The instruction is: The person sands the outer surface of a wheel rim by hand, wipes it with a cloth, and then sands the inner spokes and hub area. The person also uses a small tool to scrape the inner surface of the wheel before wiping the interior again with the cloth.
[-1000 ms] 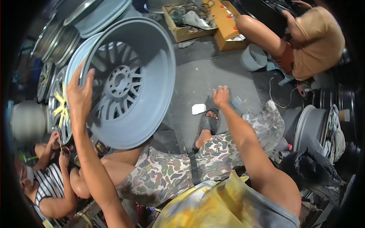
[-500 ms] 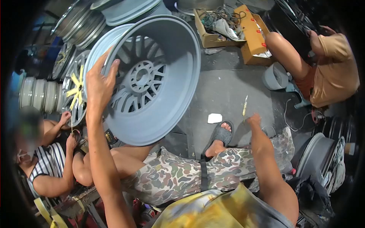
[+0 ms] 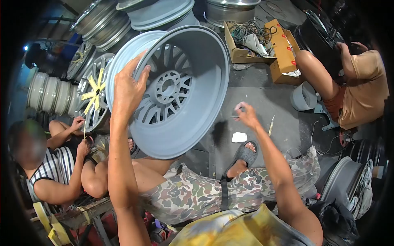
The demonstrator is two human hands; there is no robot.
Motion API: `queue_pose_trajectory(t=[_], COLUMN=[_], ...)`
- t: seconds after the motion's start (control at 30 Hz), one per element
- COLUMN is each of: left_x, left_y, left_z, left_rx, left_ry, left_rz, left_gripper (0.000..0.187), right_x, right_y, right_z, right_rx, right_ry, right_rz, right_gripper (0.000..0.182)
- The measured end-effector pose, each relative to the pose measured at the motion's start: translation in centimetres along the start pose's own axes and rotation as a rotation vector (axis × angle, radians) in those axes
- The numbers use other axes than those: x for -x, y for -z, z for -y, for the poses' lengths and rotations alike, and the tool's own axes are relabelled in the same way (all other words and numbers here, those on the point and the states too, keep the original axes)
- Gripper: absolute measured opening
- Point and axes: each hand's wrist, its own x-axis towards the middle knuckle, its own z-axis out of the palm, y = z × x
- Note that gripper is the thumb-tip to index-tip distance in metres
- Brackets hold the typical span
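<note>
A large grey wheel rim is tilted up, its open barrel and spokes facing me. My left hand grips the rim's left edge, thumb inside the lip and fingers over the outside. My right hand hovers above the floor, right of the rim and apart from it. Its fingers are pinched together, with something small and dark at the tips that I cannot make out. Below that hand a white pad lies on the floor, and a thin yellowish tool lies to its right.
A person in a striped top handles yellow tape at a spoked rim on the left. Another person in a tan shirt sits at the right by a grey bucket. Cardboard boxes and stacked rims stand beyond.
My right hand has risen from beside the thin tool and moved left toward the rim. The whole view has shifted somewhat; my left hand still grips the rim.
</note>
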Motion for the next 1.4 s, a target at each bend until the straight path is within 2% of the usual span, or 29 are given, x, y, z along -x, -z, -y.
queue_pose_trajectory(t=[0.03,0.1,0.13,0.2,0.23,0.3,0.33,0.4,0.53,0.6,0.63,0.67,0.73,0.87,0.93,1.0,1.07,1.1,1.13,1.2,1.27,1.33,1.37,1.4], left_x=[0.0,0.3,0.3,0.4,0.5,0.6,0.6,0.6,0.7,0.6,0.5,0.5,0.4,0.3,0.3,0.3,0.4,0.4,0.5,0.6,0.1,0.5,0.4,0.3], left_y=[0.4,0.3,0.3,0.2,0.2,0.3,0.3,0.1,0.4,0.4,0.3,0.2,0.2,0.2,0.2,0.1,0.0,-0.1,-0.2,-0.5,-0.5,-0.6,-0.7,-0.8], left_z=[-0.7,-0.5,-0.4,-0.2,-0.1,-0.4,-0.5,-0.3,-0.1,0.2,0.5,0.6,-0.1,-0.2,-0.5,-0.7,-0.5,-0.4,-0.4,-0.5,-0.7,-0.9,-0.9,-0.8], left_rx=[0.049,0.016,-0.017,-0.020,-0.025,0.013,0.049,0.081,0.053,0.024,0.023,0.026,0.065,0.072,0.053,0.082,0.078,0.076,0.076,0.090,0.097,0.084,0.085,0.061], left_ry=[0.076,0.040,0.007,-0.005,-0.011,0.027,0.065,0.068,0.037,0.042,0.029,0.014,0.087,0.062,0.045,0.057,0.059,0.033,0.010,0.020,0.008,-0.016,-0.015,-0.038], left_rz=[0.047,0.030,0.013,0.010,0.006,0.015,0.025,0.016,0.001,-0.004,0.001,0.008,0.036,0.037,0.035,0.032,0.030,0.019,0.011,0.015,0.009,-0.002,0.000,-0.004], left_gripper=[0.040,0.039,0.039,0.040,0.040,0.040,0.040,0.040,0.040,0.040,0.040,0.040,0.039,0.039,0.039,0.039,0.039,0.039,0.039,0.039,0.038,0.039,0.039,0.039], right_x=[-0.2,0.3,1.0,2.2,2.0,1.7,1.6,1.6,1.0,0.2,-0.2,-0.9,-2.7,-7.2,-10.7,-12.5,-12.1,-12.4,-12.3,-11.1,-9.4,-9.4,-9.4,-9.6], right_y=[-1.4,-3.4,-4.3,-5.6,-6.0,-6.7,-7.4,-8.4,-9.5,-10.4,-10.9,-11.5,-12.7,-15.0,-16.5,-16.7,-15.6,-16.0,-17.1,-19.8,-22.5,-21.8,-21.6,-21.7], right_z=[0.3,1.1,2.5,5.3,5.8,6.3,6.6,7.5,9.2,9.3,9.9,10.7,12.7,16.8,15.9,14.8,15.2,14.6,13.7,12.3,12.1,15.5,15.5,15.0], right_rx=[-0.145,-0.390,-0.390,-0.477,-0.476,0.008,0.009,0.276,0.193,0.414,0.362,0.358,0.355,0.394,0.712,0.826,1.106,1.100,1.096,0.985,0.504,-0.408,-0.408,-0.273], right_ry=[-0.072,-0.130,-0.125,-0.221,-0.220,-0.012,-0.013,0.186,0.149,0.525,0.551,0.552,0.854,0.767,1.057,1.082,1.163,1.207,1.209,1.005,0.887,-0.041,-0.044,0.144], right_rz=[0.100,0.250,0.244,0.351,0.348,0.455,0.455,0.338,0.413,0.272,0.279,0.285,0.187,0.319,0.287,0.314,0.261,0.244,0.259,0.217,0.042,0.498,0.497,0.453], right_gripper=[0.008,0.020,0.020,0.040,0.040,0.066,0.066,0.084,0.080,0.064,0.054,0.054,0.049,0.036,0.028,0.028,0.027,0.026,0.026,0.025,0.025,0.029,0.029,0.026])
